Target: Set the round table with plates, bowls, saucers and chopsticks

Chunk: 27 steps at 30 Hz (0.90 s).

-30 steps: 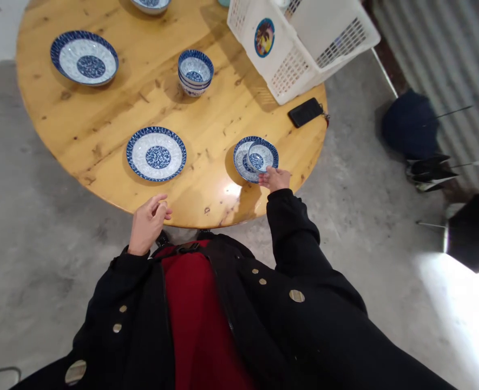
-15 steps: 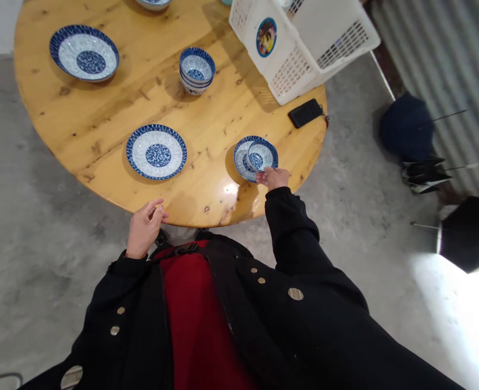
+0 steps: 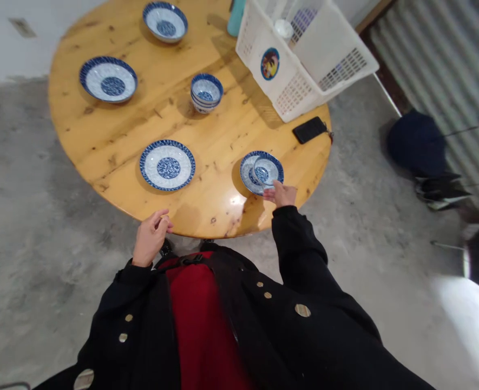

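My right hand (image 3: 280,194) has its thumb and fingers at the near rim of a small blue-and-white bowl (image 3: 268,170), seemingly pinching it. The bowl is over the right part of a small patterned plate (image 3: 246,172); whether its base touches the plate cannot be told. My left hand (image 3: 152,235) hovers at the table's near edge with loosely curled fingers and nothing in it. Just beyond it lies a larger blue-rimmed plate (image 3: 168,166). A stack of small bowls (image 3: 207,93) stands farther back.
On the round wooden table (image 3: 113,138) are two deep dishes (image 3: 108,80) at the far left, one of them (image 3: 165,23) at the back. A white plastic basket (image 3: 288,86) stands right, near a black phone (image 3: 309,130) and a teal bottle (image 3: 236,19). Umbrellas (image 3: 418,143) lie on the floor.
The camera view has shifted, so the table appears lower and more of its far side shows. Both hands and the bowl keep nearly the same places relative to the table.
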Available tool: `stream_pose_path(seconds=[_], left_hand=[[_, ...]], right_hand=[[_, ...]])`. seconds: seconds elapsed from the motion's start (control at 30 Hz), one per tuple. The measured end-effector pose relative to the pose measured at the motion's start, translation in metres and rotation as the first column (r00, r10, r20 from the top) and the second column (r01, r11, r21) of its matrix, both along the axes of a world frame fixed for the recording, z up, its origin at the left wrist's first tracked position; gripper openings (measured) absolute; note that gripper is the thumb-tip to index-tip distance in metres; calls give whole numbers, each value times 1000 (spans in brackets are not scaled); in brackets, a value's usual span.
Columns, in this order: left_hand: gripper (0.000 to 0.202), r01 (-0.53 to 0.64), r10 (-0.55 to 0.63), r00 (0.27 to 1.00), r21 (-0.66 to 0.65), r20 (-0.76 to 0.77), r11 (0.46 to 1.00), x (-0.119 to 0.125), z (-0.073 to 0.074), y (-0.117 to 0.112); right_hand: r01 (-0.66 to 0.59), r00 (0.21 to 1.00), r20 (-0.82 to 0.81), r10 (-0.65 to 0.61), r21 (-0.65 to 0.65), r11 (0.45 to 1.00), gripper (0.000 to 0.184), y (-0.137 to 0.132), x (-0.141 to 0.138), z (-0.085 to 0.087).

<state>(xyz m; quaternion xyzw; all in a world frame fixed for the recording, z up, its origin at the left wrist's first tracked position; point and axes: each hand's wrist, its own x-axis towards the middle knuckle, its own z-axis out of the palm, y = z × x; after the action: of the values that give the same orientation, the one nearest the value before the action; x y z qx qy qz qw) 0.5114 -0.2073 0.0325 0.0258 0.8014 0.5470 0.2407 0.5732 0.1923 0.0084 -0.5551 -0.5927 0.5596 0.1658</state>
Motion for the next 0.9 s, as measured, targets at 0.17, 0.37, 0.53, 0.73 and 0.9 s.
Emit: stream_pose_path(seconds=[0.17, 0.37, 0.53, 0.73, 0.9], left_hand=[[55, -100, 100, 995, 8, -12, 995, -6, -3, -25], [54, -154, 154, 988, -8, -8, 988, -15, 6, -62], [53, -138, 137, 990, -16, -26, 990, -21, 21, -97], [53, -143, 138, 987, -67, -85, 987, -23, 31, -141], [51, -136, 128, 988, -92, -88, 986, -24, 35, -150]], right_hand=[[-21, 987, -156, 31, 66, 998, 18, -32, 33, 3], [-113, 972, -211, 102, -43, 993, 36, -112, 41, -10], [-152, 967, -223, 127, -99, 984, 35, -166, 21, -25], [-127, 969, -226, 102, -100, 987, 25, -199, 8, -41], [-77, 979, -198, 54, -113, 991, 18, -207, 6, -46]])
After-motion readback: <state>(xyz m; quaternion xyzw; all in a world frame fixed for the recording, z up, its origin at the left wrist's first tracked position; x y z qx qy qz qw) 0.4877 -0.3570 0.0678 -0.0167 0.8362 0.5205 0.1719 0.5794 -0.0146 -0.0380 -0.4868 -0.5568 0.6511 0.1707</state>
